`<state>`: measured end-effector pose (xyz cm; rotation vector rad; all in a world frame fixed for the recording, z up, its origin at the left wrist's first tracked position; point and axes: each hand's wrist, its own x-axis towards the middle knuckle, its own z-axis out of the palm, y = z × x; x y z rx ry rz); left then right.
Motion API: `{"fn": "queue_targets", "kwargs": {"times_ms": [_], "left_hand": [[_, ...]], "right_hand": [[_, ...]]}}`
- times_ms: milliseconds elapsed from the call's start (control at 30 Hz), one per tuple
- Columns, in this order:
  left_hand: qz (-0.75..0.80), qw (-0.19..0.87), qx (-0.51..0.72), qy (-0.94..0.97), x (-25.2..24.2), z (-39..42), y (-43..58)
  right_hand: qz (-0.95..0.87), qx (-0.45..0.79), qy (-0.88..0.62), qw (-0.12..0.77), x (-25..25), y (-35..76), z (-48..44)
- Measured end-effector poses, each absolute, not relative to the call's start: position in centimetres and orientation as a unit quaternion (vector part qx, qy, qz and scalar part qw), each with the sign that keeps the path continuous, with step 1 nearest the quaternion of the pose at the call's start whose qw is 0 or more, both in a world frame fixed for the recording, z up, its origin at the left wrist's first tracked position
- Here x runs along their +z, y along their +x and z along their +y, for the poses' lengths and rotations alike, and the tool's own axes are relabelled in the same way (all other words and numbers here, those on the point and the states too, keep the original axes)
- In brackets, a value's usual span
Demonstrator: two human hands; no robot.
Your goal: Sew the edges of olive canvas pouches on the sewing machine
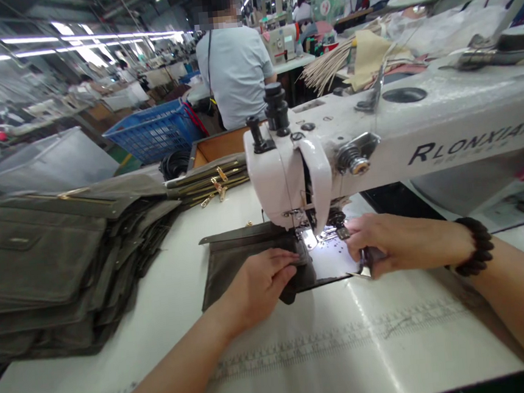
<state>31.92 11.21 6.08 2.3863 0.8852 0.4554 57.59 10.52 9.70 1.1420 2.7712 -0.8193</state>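
Note:
A dark olive fabric panel [244, 262] with a folded band along its far edge lies on the white table, its right side under the presser foot of a white sewing machine [282, 170]. My left hand [263, 282] presses on the panel's right part, with fingers and thumb closed together on the cloth just left of the needle. To the right of the lit metal needle plate [331, 257], my right hand [374, 245] is curled around a small metal tool [364, 264] that looks like thread snips. Its pointed tip shows below my fingers; the rest is hidden.
A tall stack of olive fabric panels [42, 252] fills the table's left side. Behind it lie zippered pieces [217, 185] with gold pulls. A printed ruler strip [302, 346] crosses the table front. Beyond are a blue crate [155, 132] and a person [235, 70] seen from behind.

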Motion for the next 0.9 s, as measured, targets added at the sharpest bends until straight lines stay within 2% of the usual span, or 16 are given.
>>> {"fn": "queue_targets", "kwargs": {"times_ms": [133,267,367,467,567,667,767,900], "left_hand": [[0.343,0.3,0.184,0.871,6.1,11.4,32.0],[0.299,0.249,0.211,0.897,5.4,10.7,32.3],[0.265,0.192,0.214,0.92,4.9,10.0,32.6],[0.27,0.169,0.221,0.922,5.0,9.7,32.6],[0.294,0.189,0.241,0.905,5.8,10.1,32.5],[0.338,0.199,0.257,0.883,6.6,10.8,32.6],[0.36,0.133,0.268,0.884,6.9,11.4,33.0],[0.303,0.023,0.26,0.917,6.5,11.3,33.3]], "right_hand": [[0.904,-0.204,0.376,-0.026,8.5,56.6,10.3],[0.879,-0.015,0.459,-0.127,6.2,53.6,10.5],[0.859,0.083,0.481,-0.156,5.2,52.5,10.6],[0.895,0.09,0.409,-0.151,5.3,52.9,10.1],[0.935,0.077,0.308,-0.158,5.4,53.4,9.0],[0.935,0.094,0.29,-0.183,5.0,53.0,8.1],[0.937,0.096,0.277,-0.19,4.4,52.3,7.8],[0.939,0.087,0.268,-0.196,4.0,52.1,7.8]]}}
